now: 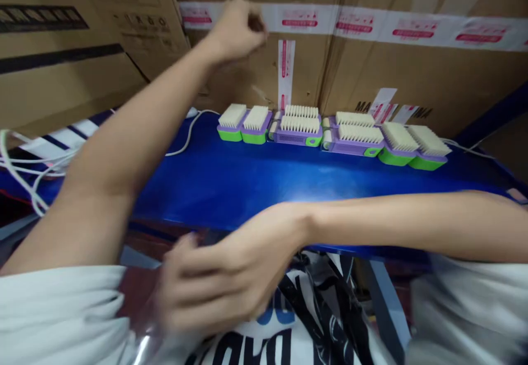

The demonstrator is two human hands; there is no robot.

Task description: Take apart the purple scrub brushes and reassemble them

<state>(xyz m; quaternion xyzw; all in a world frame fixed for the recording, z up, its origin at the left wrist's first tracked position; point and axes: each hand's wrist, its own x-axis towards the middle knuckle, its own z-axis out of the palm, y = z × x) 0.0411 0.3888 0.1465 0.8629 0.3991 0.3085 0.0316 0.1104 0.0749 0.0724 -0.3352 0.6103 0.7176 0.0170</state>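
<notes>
My left hand (239, 29) is raised in front of the cardboard, well above the blue table. Its thumb and fingers are curled together; what they hold, if anything, I cannot make out. My right hand (231, 277) is low across my body, beyond the table's near edge. Its fingers bend toward the lower left and their tips are smeared by motion, so a grip cannot be told. Several purple-and-green brush heads with cream bristles, among them a left pair (243, 123), a middle one (299, 128) and a right pair (412, 144), stand in a row, bristles up, apart from both hands.
Large cardboard boxes (305, 73) with white-and-red tape wall off the back. White cables (35, 183) lie at the left, and another cable (190, 134) runs behind the left brushes. The blue tabletop (214, 183) ends just above my lap. Something shiny and see-through (144, 346) shows at bottom left.
</notes>
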